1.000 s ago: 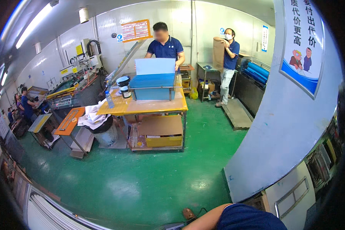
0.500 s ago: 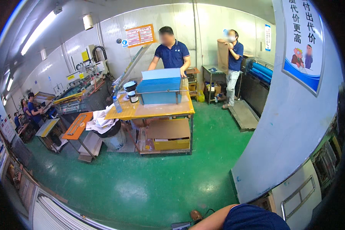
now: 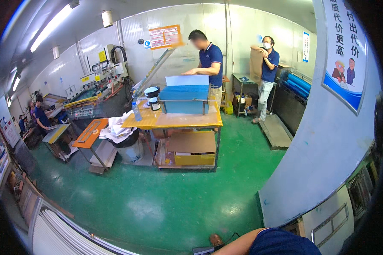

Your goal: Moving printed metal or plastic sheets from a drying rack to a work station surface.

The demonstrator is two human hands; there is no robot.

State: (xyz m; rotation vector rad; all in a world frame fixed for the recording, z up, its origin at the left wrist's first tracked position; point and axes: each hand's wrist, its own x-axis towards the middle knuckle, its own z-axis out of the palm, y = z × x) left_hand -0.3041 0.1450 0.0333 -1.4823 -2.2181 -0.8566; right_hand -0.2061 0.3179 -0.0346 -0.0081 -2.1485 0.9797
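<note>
Neither of my hands shows. At the lower edge a bare arm comes out of a navy sleeve; its hand is outside the picture. Left of that arm are a brown shoe and part of a dark device with a cable. Across the floor, a co-worker in a navy shirt stands behind a yellow-topped table. One hand of theirs is near the pale upright sheet at the back of a blue slotted rack. Black-and-white tubs and a clear bottle stand beside the rack.
Another person leans on a brown board near a low platform. A bin with white sheets and an orange-topped table stand left of the main table. A pale wall bounds the right side.
The scene has shifted slightly right and down in the picture. The co-worker at the table has moved right, turned sideways, and now reaches left over the rack's back.
</note>
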